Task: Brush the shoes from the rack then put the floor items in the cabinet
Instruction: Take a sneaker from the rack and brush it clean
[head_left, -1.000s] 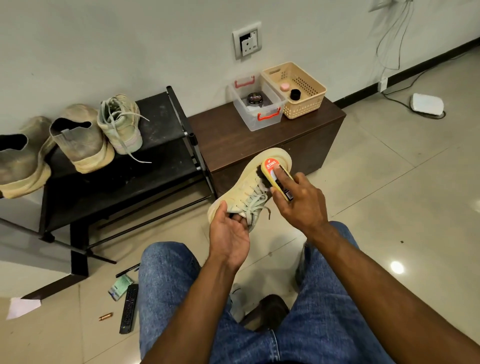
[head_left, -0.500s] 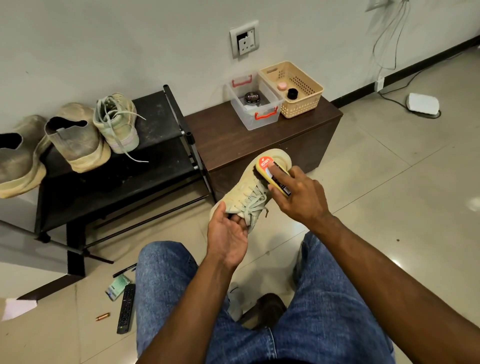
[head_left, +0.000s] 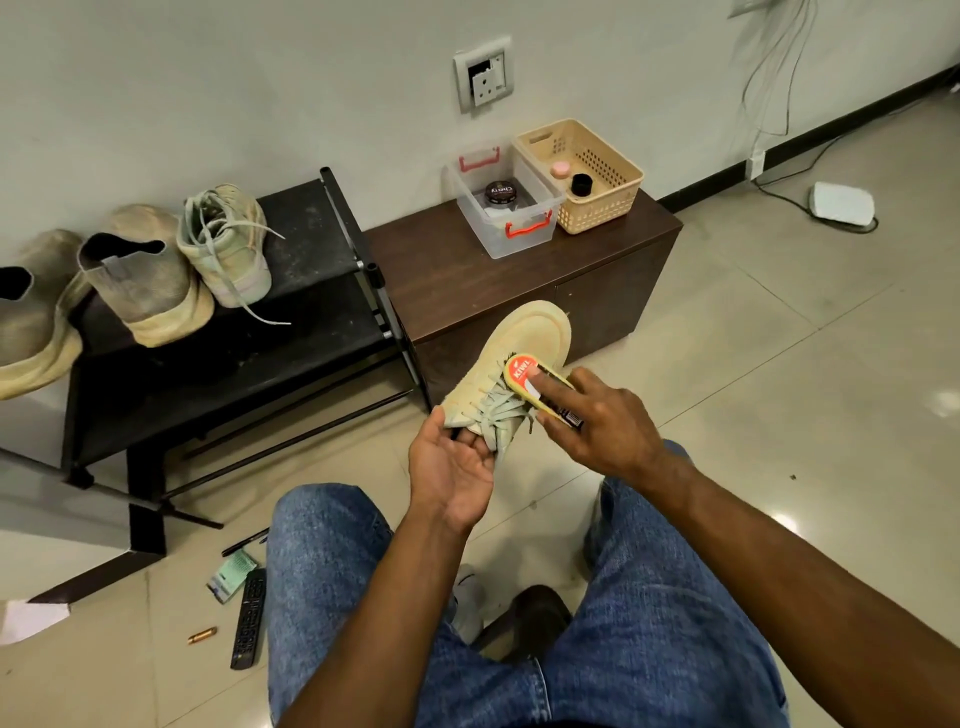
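My left hand (head_left: 453, 465) holds a pale yellow laced sneaker (head_left: 524, 338) by its heel end, toe pointing away from me. My right hand (head_left: 605, 423) grips a yellow shoe brush with a red label (head_left: 522, 371) and presses it on the sneaker near the laces. On the black shoe rack (head_left: 306, 223) stand the matching sneaker (head_left: 228, 244) and two dusty grey-tan slip-on shoes (head_left: 140, 280). A black remote (head_left: 248, 618), a green packet (head_left: 231, 574), a pen (head_left: 244, 542) and a small copper-coloured cylinder (head_left: 202, 635) lie on the floor at my left knee. The dark brown cabinet (head_left: 467, 270) stands behind the sneaker.
On the cabinet sit a clear plastic box with red handles (head_left: 511, 228) holding a polish tin, and a beige basket (head_left: 597, 208) with two small jars. A white device with cable (head_left: 841, 203) lies on the floor at right. A wall socket (head_left: 484, 74) is above.
The brush has slid back from the sneaker's toe toward the laces. My left hand keeps the same hold on the sneaker.
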